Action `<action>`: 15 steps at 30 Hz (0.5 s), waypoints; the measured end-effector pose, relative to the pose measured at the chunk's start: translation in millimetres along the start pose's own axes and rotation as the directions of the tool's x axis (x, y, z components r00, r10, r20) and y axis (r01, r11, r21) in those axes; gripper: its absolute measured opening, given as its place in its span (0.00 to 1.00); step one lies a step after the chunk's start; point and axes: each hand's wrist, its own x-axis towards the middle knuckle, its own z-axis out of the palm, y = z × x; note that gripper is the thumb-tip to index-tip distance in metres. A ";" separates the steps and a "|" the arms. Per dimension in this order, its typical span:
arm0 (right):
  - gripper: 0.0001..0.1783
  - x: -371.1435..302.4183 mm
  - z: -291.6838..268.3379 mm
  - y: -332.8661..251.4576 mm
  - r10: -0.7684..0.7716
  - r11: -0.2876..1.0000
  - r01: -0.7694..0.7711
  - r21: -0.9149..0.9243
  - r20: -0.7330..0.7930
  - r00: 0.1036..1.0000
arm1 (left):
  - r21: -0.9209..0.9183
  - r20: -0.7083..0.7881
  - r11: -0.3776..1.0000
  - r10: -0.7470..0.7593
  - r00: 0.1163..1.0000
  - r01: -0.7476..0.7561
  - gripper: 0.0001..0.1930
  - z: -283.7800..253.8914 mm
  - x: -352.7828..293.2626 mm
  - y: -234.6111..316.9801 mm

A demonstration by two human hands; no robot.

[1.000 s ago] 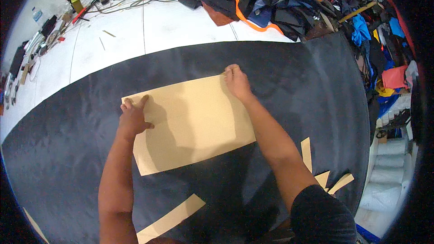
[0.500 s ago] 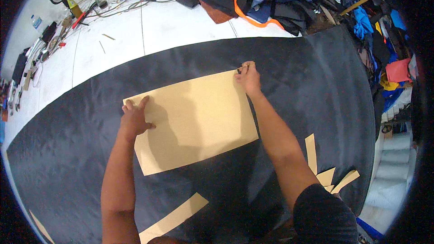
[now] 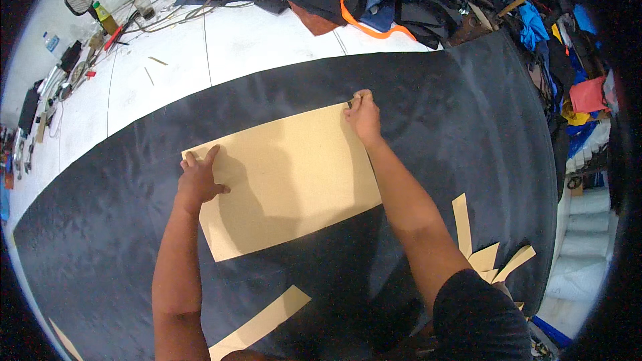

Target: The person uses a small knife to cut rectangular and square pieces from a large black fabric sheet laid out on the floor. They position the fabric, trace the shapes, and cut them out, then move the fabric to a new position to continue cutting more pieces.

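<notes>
Tan rectangular sheet (image 3: 287, 184) lies flat on the black material (image 3: 428, 113) before me, and I take it as my landmark. Over the last second my right fingers (image 3: 365, 95) have travelled rightward along its far edge and now sit at its far right corner, hardly shifting in the latest half second; my left fingers (image 3: 212, 154) keep their place at its far left corner. I judge that this steadies both ends of the far edge, so the sheet should resist swivelling. Its long axis runs left to right on a slant: the right end points farther away from me, the left end comes closer, and the short sides run toward my body. My left fingers are spread and pressing down, thumb apart, not wrapped around anything. My right fingers are bunched close, with something small and dark by the tips; I cannot tell whether they pinch that, the corner, or just rest there. Nearer me than the sheet lies a loose tan strip (image 3: 264, 321); right of it, tan offcuts (image 3: 461, 224); beyond its right end, a heap of scraps (image 3: 428, 20).
</notes>
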 end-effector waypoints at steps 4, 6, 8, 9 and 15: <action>0.10 -10.0 -6.5 -19.9 -0.046 0.986 0.038 -0.164 -0.041 0.998 | -0.011 -0.007 1.000 0.001 1.000 -0.001 0.60 3.5 2.7 -4.9; 0.11 -20.0 -12.5 -22.5 -0.013 0.984 0.001 -0.176 -0.068 0.998 | -0.027 -0.007 1.000 0.010 1.000 -0.011 0.60 4.8 3.6 -4.2; 0.12 -34.7 -18.2 -19.8 -0.056 0.988 0.046 -0.149 -0.062 0.997 | -0.015 -0.018 1.000 -0.004 1.000 0.004 0.60 5.4 3.0 -3.0; 0.12 -42.2 -21.0 -18.4 -0.077 0.988 0.069 -0.135 -0.059 0.995 | -0.008 -0.022 1.000 -0.011 1.000 0.011 0.60 5.5 2.7 -2.4; 0.11 -57.2 -34.1 -16.0 -0.044 0.996 0.041 -0.080 -0.035 0.998 | -0.021 -0.017 1.000 0.012 1.000 -0.012 0.60 2.7 2.9 -1.0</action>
